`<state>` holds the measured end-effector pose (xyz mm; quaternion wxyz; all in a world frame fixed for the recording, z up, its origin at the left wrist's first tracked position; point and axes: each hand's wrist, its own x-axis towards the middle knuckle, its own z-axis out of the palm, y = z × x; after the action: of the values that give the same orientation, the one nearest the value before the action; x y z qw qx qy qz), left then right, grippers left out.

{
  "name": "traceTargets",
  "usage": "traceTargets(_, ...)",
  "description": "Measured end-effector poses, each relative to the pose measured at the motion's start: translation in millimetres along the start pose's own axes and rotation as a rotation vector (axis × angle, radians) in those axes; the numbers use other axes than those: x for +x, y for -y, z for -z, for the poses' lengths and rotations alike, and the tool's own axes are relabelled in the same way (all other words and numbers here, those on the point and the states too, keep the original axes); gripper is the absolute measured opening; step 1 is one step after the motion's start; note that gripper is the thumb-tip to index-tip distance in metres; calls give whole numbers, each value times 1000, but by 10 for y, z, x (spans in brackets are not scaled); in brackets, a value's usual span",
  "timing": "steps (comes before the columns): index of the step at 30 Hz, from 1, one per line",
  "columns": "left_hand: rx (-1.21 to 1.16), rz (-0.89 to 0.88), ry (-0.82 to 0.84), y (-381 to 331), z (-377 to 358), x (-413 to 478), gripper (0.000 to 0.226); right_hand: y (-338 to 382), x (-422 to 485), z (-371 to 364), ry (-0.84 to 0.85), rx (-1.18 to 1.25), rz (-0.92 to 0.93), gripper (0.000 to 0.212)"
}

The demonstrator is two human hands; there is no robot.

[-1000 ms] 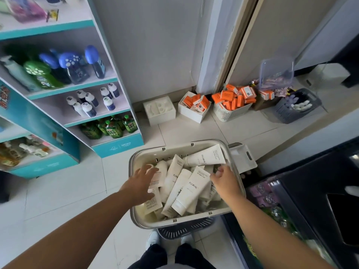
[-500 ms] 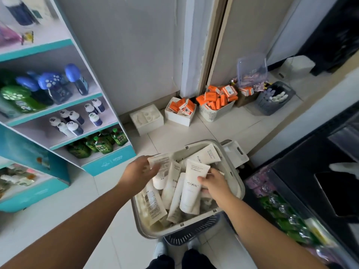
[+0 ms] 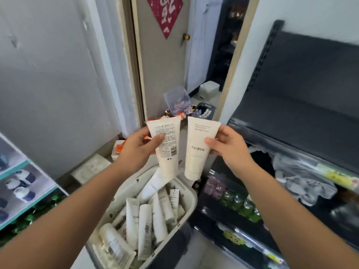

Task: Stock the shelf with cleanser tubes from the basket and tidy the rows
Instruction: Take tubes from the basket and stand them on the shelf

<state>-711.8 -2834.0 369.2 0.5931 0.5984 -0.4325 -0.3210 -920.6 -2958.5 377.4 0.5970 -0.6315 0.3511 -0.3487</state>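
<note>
My left hand (image 3: 138,147) grips a cream cleanser tube (image 3: 167,150) with its printed back label facing me, cap end down. My right hand (image 3: 229,147) grips a second cream tube (image 3: 198,150) that reads FLORAL, also cap down. Both tubes are held up side by side, apart from each other, above the grey basket (image 3: 191,200). Several more cream tubes (image 3: 145,218) lie jumbled in the basket below. The dark shelf unit (image 3: 303,113) stands at the right, its upper board bare.
Lower dark shelves at the right hold green bottles (image 3: 242,204) and grey packets (image 3: 305,181). A teal-edged shelf (image 3: 25,193) with bottles stands at the left. Boxes and a clear bin (image 3: 176,100) sit on the floor by the door (image 3: 163,74).
Both hands have lifted out of the basket, each with one tube, up to chest height. The view has swung up and to the right toward the dark shelf.
</note>
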Motion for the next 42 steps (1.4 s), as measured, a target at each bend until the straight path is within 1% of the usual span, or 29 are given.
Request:
traceTargets(4,-55,-122,71,-512,-548,263,18,540,-136,578,-87,-48,151,25)
traceTargets(6,-77,-168,131,-769,-869,379,20,751,-197,892,-133,-58,205,24)
traceTargets(8,-73,-218,204,-1005,-1208,502,23,925,-221,1237,-166,-87,252,23)
traceTargets(11,-26,-273,294,-1280,-1723,696,22,1132,-217,1785,-198,-118,292,22)
traceTargets(13,-18,-277,350,-1413,-2082,837,22,1243,-215,2153,-216,-146,304,21)
traceTargets(16,-10,-253,382,-1502,-2589,1085,17,1309,-189,2658,-243,-193,309,21)
traceTargets(20,33,-211,358,-1400,-3100,1419,20,1187,-92,3199,-296,-222,274,20)
traceTargets(24,106,-173,343,-1183,-3484,1718,22,940,71,3692,-406,-232,213,21)
traceTargets(27,145,-140,333,-1046,-3652,1948,26,792,234,3928,-483,-241,171,21)
traceTargets(31,164,-114,329,-992,-3820,2287,24,715,522,4105,-529,-241,143,21)
traceTargets(37,172,-113,415,-1068,-4033,2813,29,740,978,4181,-592,-229,133,22)
traceTargets(42,174,-112,460,-1023,-4121,3189,26,700,1316,4191,-628,-232,114,23)
